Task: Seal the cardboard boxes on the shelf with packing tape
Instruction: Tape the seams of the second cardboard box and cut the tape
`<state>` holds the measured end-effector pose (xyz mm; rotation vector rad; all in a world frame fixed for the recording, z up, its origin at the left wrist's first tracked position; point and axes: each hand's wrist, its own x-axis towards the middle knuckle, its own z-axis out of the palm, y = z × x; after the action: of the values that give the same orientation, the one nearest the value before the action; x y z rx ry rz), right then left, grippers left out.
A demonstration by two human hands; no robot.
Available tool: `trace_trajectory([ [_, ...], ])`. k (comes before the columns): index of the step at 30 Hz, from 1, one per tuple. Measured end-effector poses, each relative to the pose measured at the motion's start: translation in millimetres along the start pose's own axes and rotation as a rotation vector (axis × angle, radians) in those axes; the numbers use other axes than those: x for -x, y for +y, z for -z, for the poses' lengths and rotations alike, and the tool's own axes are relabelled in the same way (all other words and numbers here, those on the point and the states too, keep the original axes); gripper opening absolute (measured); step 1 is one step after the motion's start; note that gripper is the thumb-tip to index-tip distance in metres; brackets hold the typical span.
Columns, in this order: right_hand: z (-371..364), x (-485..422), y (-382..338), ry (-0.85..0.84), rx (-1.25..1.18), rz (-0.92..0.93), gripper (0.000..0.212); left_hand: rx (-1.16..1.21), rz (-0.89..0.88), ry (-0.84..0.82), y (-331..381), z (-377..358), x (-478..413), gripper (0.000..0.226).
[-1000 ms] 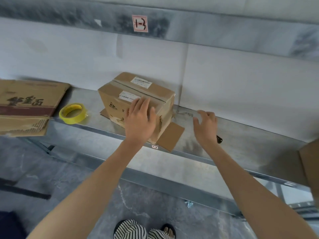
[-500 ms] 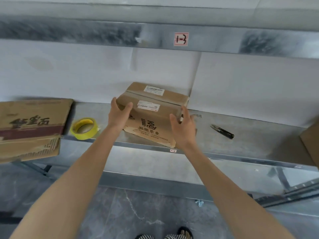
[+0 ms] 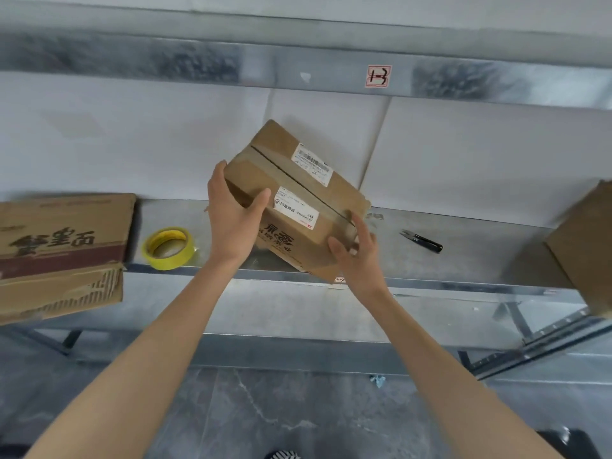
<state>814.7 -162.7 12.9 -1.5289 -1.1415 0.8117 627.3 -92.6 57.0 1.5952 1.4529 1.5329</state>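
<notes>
A small brown cardboard box (image 3: 291, 180) with two white labels and tape along its top seam is tilted up on the metal shelf (image 3: 463, 260), its far left corner raised. My left hand (image 3: 231, 217) grips its left end, thumb on the front face. My right hand (image 3: 356, 256) holds its lower right corner, fingers curled against the side. A yellow roll of packing tape (image 3: 168, 248) lies flat on the shelf to the left of the box, untouched.
A larger printed cardboard box (image 3: 63, 253) overhangs the shelf edge at the left. Another brown box (image 3: 586, 246) sits at the right edge. Small black snips (image 3: 422, 240) lie on the shelf right of the held box. An upper shelf beam carries a red label (image 3: 379, 76).
Both hands moved onto the small box's ends and tipped it, turning it from lying flat to tilted. The snips, earlier under my right hand, now lie uncovered.
</notes>
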Motion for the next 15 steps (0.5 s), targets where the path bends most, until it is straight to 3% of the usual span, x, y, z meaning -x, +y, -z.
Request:
trace_trajectory([
  [7,46,-22,-14,0.052,0.567,0.117,0.076,-0.041,-0.124,-0.046,25,-15,38,0.072],
  [10,60,-27,-27,-0.028,0.532,0.193,0.079,-0.075,-0.193,-0.112,35,-24,56,0.072],
  [15,83,-27,-54,-0.079,0.248,0.363,0.079,-0.209,-0.321,-0.183,51,-33,83,0.076],
])
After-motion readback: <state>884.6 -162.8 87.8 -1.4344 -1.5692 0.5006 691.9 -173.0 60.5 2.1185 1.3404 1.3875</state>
